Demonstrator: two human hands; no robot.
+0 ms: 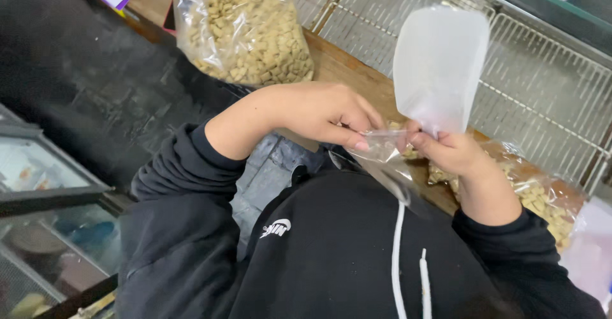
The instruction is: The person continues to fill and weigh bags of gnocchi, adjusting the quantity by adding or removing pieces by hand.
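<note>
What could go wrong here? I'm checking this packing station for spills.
The left hand and right hand pinch a thin clear bag in mid-air; it might slip or tear. The open bag of tan pieces beneath the right wrist could get knocked and spill off the wooden counter.

A brown wooden counter point(344, 70) runs diagonally across the view. A large clear bag of tan cubes point(245, 29) sits on it at one end, and another bag of cubes point(542, 201) lies nearer the other.
</note>
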